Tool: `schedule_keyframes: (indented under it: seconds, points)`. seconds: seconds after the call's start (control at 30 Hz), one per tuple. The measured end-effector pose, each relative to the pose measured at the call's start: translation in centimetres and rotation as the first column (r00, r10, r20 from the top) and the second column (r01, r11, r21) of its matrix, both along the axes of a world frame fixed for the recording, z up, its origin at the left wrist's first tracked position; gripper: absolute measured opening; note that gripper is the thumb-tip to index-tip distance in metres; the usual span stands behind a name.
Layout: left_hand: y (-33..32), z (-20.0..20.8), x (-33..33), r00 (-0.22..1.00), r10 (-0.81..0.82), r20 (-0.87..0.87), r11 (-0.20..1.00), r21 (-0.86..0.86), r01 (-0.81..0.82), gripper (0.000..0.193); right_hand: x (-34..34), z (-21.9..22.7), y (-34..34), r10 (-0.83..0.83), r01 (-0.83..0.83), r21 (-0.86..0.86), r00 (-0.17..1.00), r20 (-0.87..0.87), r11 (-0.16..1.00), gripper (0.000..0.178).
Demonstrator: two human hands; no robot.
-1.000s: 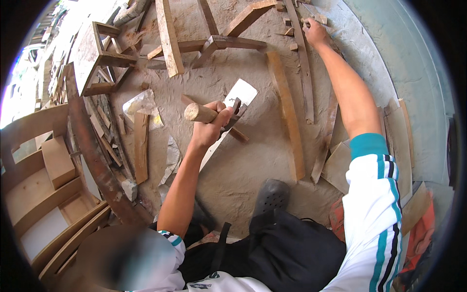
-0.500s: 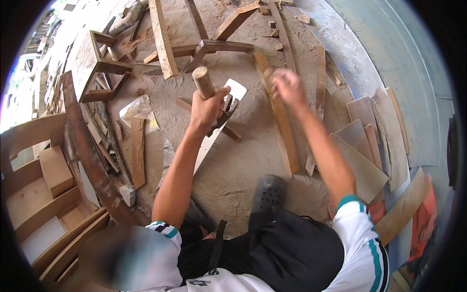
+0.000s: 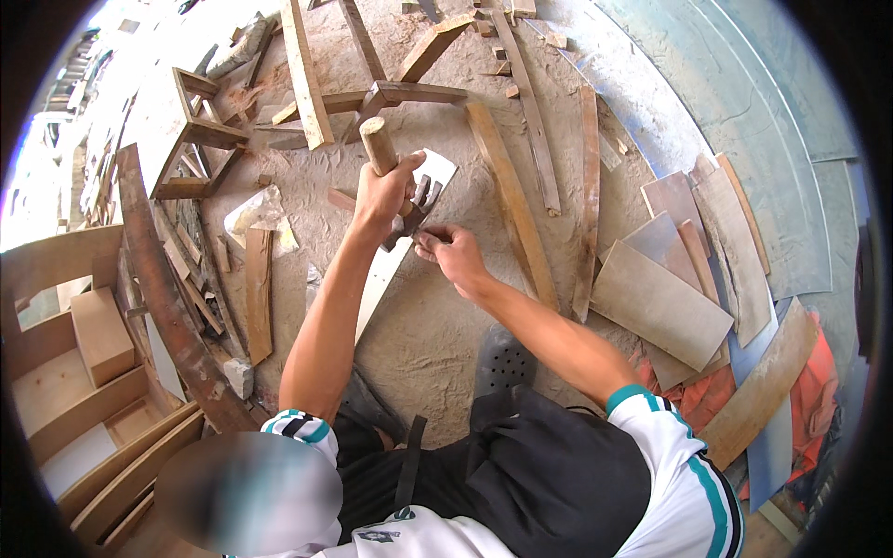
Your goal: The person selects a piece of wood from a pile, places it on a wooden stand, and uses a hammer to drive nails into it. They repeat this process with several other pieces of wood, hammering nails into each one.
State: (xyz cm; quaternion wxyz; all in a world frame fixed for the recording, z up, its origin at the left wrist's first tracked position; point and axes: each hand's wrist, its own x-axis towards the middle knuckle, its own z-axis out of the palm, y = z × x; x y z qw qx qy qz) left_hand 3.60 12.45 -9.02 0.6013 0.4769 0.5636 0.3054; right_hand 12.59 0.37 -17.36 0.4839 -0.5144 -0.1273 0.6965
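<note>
My left hand (image 3: 379,197) is closed round the wooden handle of a claw hammer (image 3: 379,147), the handle's end pointing up. The hammer's dark metal head is low, over a long white board (image 3: 381,282) that slants across the ground in front of me. Close beside that head, at the board's right edge, is my right hand (image 3: 453,258), its thumb and fingers pinched together. Whatever is between those fingertips is too small to make out. A short brown wood strip (image 3: 341,199) shows beside the board, partly hidden behind my left hand.
A wooden beam (image 3: 512,205) lies right of the board. Ahead are a joined timber frame (image 3: 419,92) and a dark stool-like frame (image 3: 216,133). Flat panels (image 3: 662,302) are piled at the right, and a curved plank (image 3: 172,298) stands left, beside wooden boxwork (image 3: 102,330).
My right hand has come in from the right, down to the hammer head and the board, and its fingers are pinched. The left hand still grips the hammer, with little movement.
</note>
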Motion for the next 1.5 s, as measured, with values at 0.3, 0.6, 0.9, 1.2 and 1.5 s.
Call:
schedule_keyframes:
  seconds: [0.3, 0.6, 0.9, 1.2, 1.5]
  points:
    - [-0.5, -0.7, -0.4, 0.996, 0.021, 0.083, 1.000, 0.016, -0.023, 0.035, 0.4, 0.3, 0.7, -0.052, 0.052, 0.000, 0.988, 0.149, 0.999, 0.015]
    - [-1.7, -1.1, -0.2, 0.990, 0.077, 0.121, 0.991, 0.096, -0.088, 0.032, -0.2, 0.3, 1.2, -0.160, 0.162, -0.025, 0.984, 0.074, 0.986, 0.013]
    - [-2.1, -1.2, 0.0, 0.991, 0.082, 0.109, 0.988, 0.120, -0.095, 0.030, -0.6, -1.2, 0.8, -0.172, 0.171, 0.051, 0.985, 0.027, 0.984, 0.022]
    - [-3.3, -2.4, -1.0, 0.992, 0.022, 0.124, 0.972, 0.229, -0.050, 0.029, 13.3, 3.6, -2.6, -0.097, -0.098, 0.105, 0.077, 0.992, 0.990, 0.039]
    - [-2.9, -3.4, -0.8, 0.985, -0.026, 0.171, 0.959, 0.282, -0.024, 0.026, 19.3, 0.8, -10.1, 0.491, -0.106, -0.506, -0.141, 0.860, 0.856, 0.052]
